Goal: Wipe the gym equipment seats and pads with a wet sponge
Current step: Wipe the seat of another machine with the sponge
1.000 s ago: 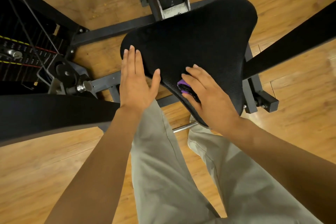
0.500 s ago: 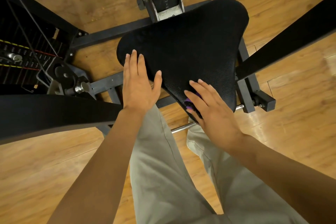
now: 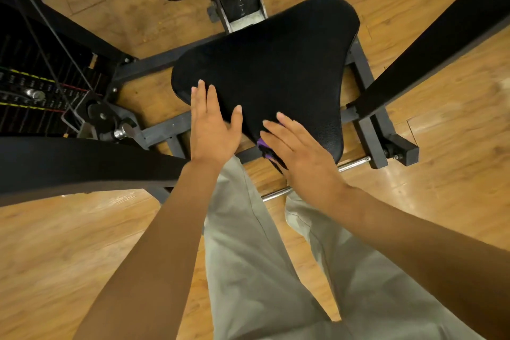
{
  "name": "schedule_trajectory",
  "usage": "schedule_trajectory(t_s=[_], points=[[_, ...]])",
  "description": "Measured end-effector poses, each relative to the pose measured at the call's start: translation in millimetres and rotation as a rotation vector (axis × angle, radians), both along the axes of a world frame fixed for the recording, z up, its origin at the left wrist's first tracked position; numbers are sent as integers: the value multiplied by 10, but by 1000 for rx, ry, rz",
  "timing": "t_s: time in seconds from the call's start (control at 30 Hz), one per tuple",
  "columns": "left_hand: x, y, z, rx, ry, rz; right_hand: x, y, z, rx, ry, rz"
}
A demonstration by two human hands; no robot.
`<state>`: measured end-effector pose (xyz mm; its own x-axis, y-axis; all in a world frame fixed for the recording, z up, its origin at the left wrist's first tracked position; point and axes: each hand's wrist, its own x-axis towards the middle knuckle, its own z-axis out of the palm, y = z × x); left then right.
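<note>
Black padded vinyl covers the seat (image 3: 270, 69), which sits on a grey steel frame (image 3: 367, 130) above the wooden floor (image 3: 82, 243). The purple sponge (image 3: 260, 143) lies on the seat's near edge, almost wholly hidden under the right hand (image 3: 300, 152); only a sliver of it shows beside the palm. That hand lies flat with fingers straight and spread, pressing the sponge down rather than curling round it. The left hand (image 3: 212, 124) is open as well, fingers straight, resting on the seat's near left edge as if to steady it.

A wet sponge is likely light and soft, and will squash and give up water under pressure, so a flat palm on top suits it. On slick, damp vinyl it may skid out from beneath the hand near the narrow near tip of the seat; a thumb and fingers round its sides would probably hold it better there. The seat itself looks firm and fixed.
</note>
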<state>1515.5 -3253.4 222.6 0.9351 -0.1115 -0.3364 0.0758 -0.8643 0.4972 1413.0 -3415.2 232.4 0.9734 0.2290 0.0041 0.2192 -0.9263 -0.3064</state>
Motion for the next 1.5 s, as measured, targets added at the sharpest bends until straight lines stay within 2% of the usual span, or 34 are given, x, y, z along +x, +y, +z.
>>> schedule_trajectory(t_s=[0.13, 0.23, 0.53, 0.67, 0.8, 1.3, 1.5], points=[[-19, -51, 5, -8, 39, 31, -474, -296, 121, 32, 80, 73], [-27, -79, 3, -6, 33, 46, -507, -356, 108, 56, 141, 77], [-153, -221, 59, 25, 31, 52, 96, -129, 4, 132, 78, -112], [-188, -259, 84, 11, 64, 53, 514, -256, -116, 173, 94, -193], [-173, -318, 111, 92, 115, 26, 646, -414, -159, 219, 72, -245], [-197, -177, 55, 150, 37, -75, -470, -281, -36, 261, -61, -102], [-233, -58, -78, 102, -81, -115, -560, -104, -131, 206, -151, -181]])
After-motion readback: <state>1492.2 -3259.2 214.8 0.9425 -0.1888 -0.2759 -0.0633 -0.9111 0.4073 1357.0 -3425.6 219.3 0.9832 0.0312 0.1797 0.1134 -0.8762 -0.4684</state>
